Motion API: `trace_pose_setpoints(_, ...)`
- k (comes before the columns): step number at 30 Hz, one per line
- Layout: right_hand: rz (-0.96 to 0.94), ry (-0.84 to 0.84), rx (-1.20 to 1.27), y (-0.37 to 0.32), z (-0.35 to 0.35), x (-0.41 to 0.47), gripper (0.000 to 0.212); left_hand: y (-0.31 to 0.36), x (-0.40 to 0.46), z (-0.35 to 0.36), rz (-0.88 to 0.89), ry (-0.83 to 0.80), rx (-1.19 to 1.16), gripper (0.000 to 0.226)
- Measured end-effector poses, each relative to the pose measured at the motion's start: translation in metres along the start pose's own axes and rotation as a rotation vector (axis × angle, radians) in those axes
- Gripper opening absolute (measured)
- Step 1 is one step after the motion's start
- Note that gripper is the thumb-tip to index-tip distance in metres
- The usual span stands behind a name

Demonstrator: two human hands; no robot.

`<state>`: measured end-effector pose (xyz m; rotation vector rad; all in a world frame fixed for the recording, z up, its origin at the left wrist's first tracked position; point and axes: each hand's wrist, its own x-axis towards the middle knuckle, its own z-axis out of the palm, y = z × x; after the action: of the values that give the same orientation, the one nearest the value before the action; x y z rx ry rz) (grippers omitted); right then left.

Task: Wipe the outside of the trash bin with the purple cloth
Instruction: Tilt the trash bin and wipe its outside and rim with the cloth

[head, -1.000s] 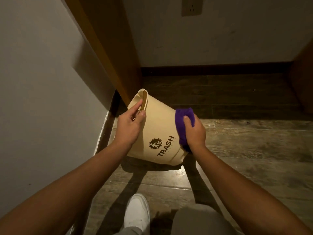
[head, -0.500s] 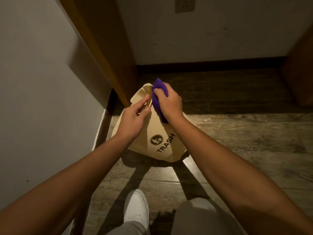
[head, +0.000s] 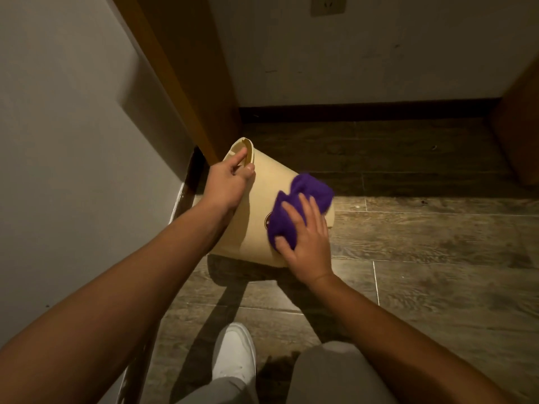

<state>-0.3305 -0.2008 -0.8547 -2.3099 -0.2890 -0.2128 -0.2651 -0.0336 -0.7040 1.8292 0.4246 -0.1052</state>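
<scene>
A cream trash bin (head: 259, 217) is tilted away from me on the wooden floor, its rim at the upper left. My left hand (head: 229, 182) pinches that rim with thumb and fingers. My right hand (head: 306, 243) lies flat on the purple cloth (head: 300, 205) and presses it against the bin's outer side, over the printed logo, of which only a dark edge shows. The cloth is bunched and reaches toward the bin's right edge.
A wooden door frame (head: 180, 74) stands just behind the bin, with a grey wall (head: 64, 141) on the left. A dark baseboard (head: 364, 110) runs along the back wall. My white shoe (head: 233, 354) and knee are below the bin.
My right hand slid the cloth from the bin's rim down to its lower side, covering the logo, with the fingers now spread flat. The left hand kept its hold on the rim.
</scene>
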Motion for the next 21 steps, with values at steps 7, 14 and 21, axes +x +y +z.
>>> trace_pose_setpoints(7, 0.477, 0.094, 0.281, 0.016, -0.004, 0.019, 0.055, 0.014, 0.009, 0.023, -0.031, -0.100, 0.037, 0.059)
trace_pose_setpoints(14, 0.176, 0.095, 0.463, -0.053, -0.002, 0.038, 0.056, 0.004, 0.013, 0.031, 0.128, -0.010, 0.230, 0.054)
trace_pose_setpoints(21, 0.157, 0.086, 0.350, -0.059, -0.010, 0.062, 0.048, -0.015, 0.004, -0.020, -0.202, -0.234, 0.048, 0.077)
